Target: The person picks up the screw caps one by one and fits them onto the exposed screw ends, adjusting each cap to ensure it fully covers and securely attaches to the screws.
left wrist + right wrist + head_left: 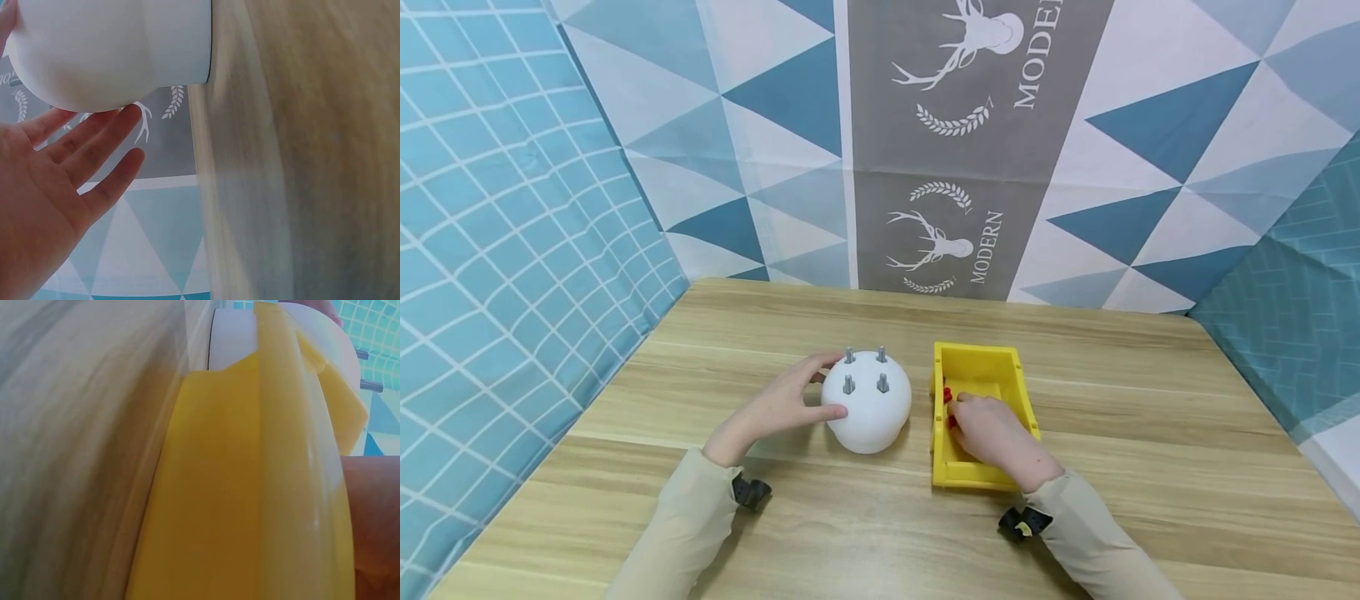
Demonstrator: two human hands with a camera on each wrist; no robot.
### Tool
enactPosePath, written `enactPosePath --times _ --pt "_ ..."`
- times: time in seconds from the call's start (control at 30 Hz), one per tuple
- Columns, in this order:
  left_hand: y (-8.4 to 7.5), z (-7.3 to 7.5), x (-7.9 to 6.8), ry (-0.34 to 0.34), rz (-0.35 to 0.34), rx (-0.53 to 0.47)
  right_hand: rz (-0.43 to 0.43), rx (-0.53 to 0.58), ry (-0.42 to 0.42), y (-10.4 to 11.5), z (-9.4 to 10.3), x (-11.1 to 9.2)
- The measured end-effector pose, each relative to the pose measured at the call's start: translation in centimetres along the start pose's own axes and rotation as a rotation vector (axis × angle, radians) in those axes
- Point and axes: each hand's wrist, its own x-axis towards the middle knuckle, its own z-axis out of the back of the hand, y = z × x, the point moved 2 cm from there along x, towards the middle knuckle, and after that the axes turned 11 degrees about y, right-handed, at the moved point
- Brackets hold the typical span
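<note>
A white rounded object (867,427) stands on the wooden table, with several upright metal threaded studs (882,383) on its top. My left hand (786,402) holds its left side, thumb on the near upper surface and fingers round the far side. In the left wrist view, the fingertips (130,116) touch its curved underside, while the little finger stays apart. My right hand (994,431) reaches into a yellow bin (973,477), fingers lowered at small red pieces (947,395) by its left wall. Whether they pinch one is hidden; the bin wall blocks the right wrist view.
The yellow bin stands just right of the white object, with a narrow strip of wooden table (917,467) between them. A patterned cloth backdrop (790,167) rises behind the table's far edge, and blue tiled cloth (512,250) hangs at the left.
</note>
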Motion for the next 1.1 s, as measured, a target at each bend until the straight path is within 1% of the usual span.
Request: enactPosePath --times 0.27,0.37,0.63,0.93,1.1 --pt "0.12 0.0 0.11 -0.005 0.004 0.002 -0.008 0.02 0.022 -0.14 0.11 0.03" --pt "0.12 0.02 0.13 -0.006 -0.004 0.003 -0.011 0.016 0.03 -0.22 0.15 0.06" --pt "0.16 0.05 0.15 -0.007 0.006 -0.004 -0.005 0.003 0.021 -0.22 0.39 -0.07" --pt "0.27 -0.03 0.17 -0.007 -0.002 0.009 -0.018 0.014 0.038 -0.15 0.78 -0.25" --pt "0.42 -0.12 0.1 0.002 0.011 0.006 -0.015 0.012 0.023 -0.18 0.97 -0.4"
